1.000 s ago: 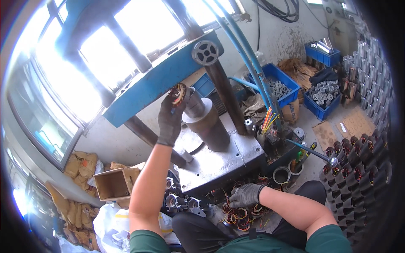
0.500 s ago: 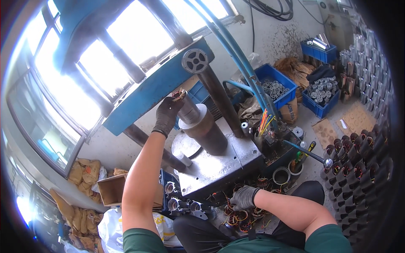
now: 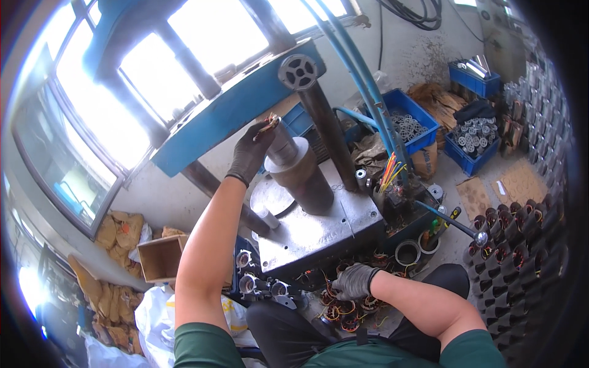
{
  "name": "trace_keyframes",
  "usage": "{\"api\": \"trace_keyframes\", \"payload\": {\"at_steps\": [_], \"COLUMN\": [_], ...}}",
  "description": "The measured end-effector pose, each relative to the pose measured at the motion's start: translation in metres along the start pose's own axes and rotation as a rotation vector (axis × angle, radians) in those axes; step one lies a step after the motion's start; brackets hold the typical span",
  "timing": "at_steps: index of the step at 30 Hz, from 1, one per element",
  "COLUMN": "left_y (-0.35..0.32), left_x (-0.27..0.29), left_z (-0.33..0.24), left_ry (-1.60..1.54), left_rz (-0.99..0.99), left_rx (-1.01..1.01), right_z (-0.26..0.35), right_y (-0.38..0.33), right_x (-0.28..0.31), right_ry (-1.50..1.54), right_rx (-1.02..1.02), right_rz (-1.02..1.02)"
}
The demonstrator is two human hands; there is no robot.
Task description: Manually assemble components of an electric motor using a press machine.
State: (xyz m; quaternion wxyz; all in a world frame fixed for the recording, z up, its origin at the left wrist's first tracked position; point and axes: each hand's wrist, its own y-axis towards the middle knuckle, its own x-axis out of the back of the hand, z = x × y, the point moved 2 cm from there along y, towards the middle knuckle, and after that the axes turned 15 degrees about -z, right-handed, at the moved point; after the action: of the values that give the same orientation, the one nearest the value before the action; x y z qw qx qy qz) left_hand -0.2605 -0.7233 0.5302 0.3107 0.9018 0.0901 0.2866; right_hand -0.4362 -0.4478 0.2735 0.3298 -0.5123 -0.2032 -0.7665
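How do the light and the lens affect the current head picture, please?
Head view: glare washes out the windows; head view: a pale sheen lies on the metal plate; head view: straight edges bend toward the dark rim; head view: the wound part in the left hand lacks clear detail.

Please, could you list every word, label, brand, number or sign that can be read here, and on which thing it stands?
No text can be read clearly.
White sack: yellow print, partly hidden, too blurred to read.
Brown paper bag beside a blue crate: dark marks, too small to read.
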Motion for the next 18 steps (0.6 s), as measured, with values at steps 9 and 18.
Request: {"api": "trace_keyframes", "payload": {"at_steps": [9, 18], "left_y": [-0.063, -0.357], "left_x": [0.079, 0.197], "left_z": [0.019, 0.140], "left_ry": [-0.337, -0.184], "left_rz": [-0.007, -0.085], "left_rx": [0.199, 0.387], "right_z": [0.005, 0.031], "right_y": [-0.030, -0.081], "right_x": [0.037, 0.111], "right_ry": [0.019, 0.117], "right_rx": [0.080, -0.024], "right_rz": [-0.157, -0.555]}}
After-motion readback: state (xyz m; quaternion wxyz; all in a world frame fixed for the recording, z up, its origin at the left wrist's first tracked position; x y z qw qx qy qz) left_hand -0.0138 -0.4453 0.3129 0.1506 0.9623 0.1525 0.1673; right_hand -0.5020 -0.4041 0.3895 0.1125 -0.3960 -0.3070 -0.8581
